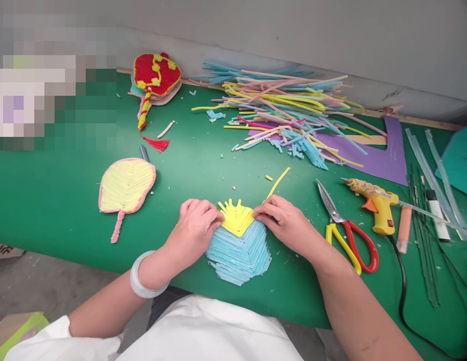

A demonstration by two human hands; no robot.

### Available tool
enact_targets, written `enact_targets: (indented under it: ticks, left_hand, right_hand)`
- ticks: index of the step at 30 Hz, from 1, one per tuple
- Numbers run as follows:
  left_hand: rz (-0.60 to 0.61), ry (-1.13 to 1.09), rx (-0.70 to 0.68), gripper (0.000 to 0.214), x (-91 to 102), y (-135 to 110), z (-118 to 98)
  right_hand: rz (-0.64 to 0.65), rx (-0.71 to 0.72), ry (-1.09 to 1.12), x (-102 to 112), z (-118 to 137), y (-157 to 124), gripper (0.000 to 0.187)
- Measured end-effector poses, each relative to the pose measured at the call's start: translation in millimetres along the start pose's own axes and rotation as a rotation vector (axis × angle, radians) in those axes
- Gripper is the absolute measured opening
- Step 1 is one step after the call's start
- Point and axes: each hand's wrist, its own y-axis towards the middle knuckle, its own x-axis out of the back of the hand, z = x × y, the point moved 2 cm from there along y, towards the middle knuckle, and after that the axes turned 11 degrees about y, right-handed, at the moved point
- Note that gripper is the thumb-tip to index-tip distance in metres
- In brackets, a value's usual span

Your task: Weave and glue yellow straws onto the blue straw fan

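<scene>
A fan-shaped piece (239, 255) made of blue pipe cleaner strips in V-shaped rows lies on the table before me. Its top carries a yellow section (238, 219) with loose strip ends sticking up. My left hand (197, 225) is closed, fingertips pinching at the left edge of the yellow part. At the opposite edge, my right hand (282, 220) is closed too, fingertips together. A yellow pipe cleaner (278, 182) sticks out up and right from its fingers; the gripped end is hidden.
Scissors (340, 228), a yellow glue gun (378, 203) and green wires (425, 250) lie right. Pipe cleaners (286, 100) and purple sheet (368, 155) are at the back. A yellow leaf-shaped fan (126, 186) lies left; a red fan (157, 75) lies behind it.
</scene>
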Motion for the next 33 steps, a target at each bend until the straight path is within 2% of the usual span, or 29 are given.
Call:
enact_targets:
  ticks: [23, 33]
  left_hand:
    - [-0.028, 0.051, -0.023, 0.015, -4.2, 0.1, 0.4]
    - [-0.036, 0.050, -0.014, 0.016, -5.6, 0.2, 1.0]
  right_hand:
    - [-0.008, 0.016, 0.011, 0.1, 0.4, -0.2, 0.017]
    - [-0.003, -0.046, 0.107, 2.3, -0.3, 0.8, 0.013]
